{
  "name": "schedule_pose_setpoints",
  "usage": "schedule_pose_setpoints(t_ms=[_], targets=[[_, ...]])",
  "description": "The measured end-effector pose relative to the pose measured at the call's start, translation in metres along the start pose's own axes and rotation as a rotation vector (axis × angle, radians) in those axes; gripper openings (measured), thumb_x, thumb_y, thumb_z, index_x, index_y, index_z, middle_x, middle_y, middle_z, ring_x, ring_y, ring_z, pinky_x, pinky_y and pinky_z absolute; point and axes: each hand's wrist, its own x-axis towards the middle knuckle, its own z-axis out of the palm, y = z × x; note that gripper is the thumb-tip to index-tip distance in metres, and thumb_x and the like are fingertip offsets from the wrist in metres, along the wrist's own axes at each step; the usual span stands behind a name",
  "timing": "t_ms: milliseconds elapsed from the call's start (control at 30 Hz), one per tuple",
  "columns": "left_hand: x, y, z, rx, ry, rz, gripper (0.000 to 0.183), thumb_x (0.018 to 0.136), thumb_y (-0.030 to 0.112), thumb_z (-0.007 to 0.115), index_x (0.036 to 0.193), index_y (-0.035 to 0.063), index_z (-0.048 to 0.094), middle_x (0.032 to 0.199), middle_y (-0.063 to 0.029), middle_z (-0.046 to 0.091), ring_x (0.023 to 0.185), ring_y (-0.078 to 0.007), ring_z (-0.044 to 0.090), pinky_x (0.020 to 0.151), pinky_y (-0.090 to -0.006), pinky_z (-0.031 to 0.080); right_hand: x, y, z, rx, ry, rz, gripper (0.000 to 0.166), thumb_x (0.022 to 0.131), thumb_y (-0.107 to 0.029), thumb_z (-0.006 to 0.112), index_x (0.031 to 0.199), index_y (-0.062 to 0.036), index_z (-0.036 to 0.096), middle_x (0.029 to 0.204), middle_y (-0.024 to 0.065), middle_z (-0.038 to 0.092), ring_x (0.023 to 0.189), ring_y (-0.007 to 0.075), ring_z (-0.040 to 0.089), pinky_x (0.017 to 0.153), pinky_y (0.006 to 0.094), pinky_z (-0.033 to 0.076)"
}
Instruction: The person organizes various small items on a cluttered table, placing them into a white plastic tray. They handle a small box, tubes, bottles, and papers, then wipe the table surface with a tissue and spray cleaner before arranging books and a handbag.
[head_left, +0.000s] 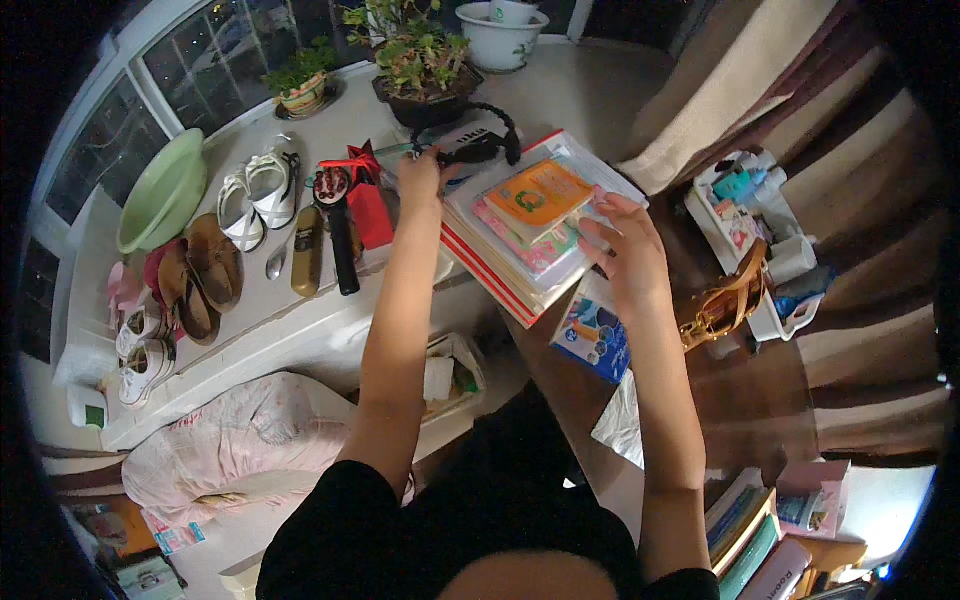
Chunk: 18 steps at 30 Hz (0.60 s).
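My left hand (421, 180) is at the near end of a black braided loop (491, 120), which looks like a headband, and its fingers appear to pinch it. A wider black part (480, 150) of it lies over a pale printed item. My right hand (628, 244) is beside a stack of books and papers (495, 274), fingers spread and curved at its right side. On top of the stack lies an orange booklet (544, 193) over a pink and green floral one (517, 240). Whether the right fingertips touch the stack is hard to tell.
Left along the sill are a red box (370, 216), black-handled hairbrush (343, 247), gold-brown container (306, 255), spoon (276, 262), white shoes (270, 187), brown slippers (202, 277) and green basin (165, 191). Potted plants (427, 75) stand behind. A blue box (596, 334) and white caddy (712, 217) are right.
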Motion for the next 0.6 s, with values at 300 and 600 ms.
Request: schedule_pose_setpoints(t_ms=[300, 600], targets=[[-0.007, -0.042, -0.009, 1.487, 0.418, 0.921, 0.059, 0.087, 0.022, 0.060, 0.133, -0.0062, 0.036, 0.133, -0.0258, 0.044, 0.124, -0.0397, 0.042, 0.105, -0.0445, 0.032, -0.004, 0.043, -0.040, -0.275, 0.240, -0.170, 0.021, 0.090, -0.014, 0.052, 0.110, -0.0086, 0.056, 0.103, 0.0014, 0.054, 0.096, 0.0132, 0.052, 0.084, 0.0288, 0.042], [-0.088, -0.011, 0.050, 1.592, -0.640, 0.595, 0.088, 0.065, 0.065, 0.070, 0.118, -0.0039, 0.056, 0.108, -0.0219, 0.064, 0.102, -0.0366, 0.061, 0.086, -0.0431, 0.048, 0.012, 0.116, -0.049, -0.609, 0.211, -0.199, 0.059, 0.082, -0.023, 0.066, 0.132, 0.0028, 0.046, 0.113, 0.0181, 0.051, 0.100, 0.0282, 0.054, 0.091, 0.0359, 0.043]])
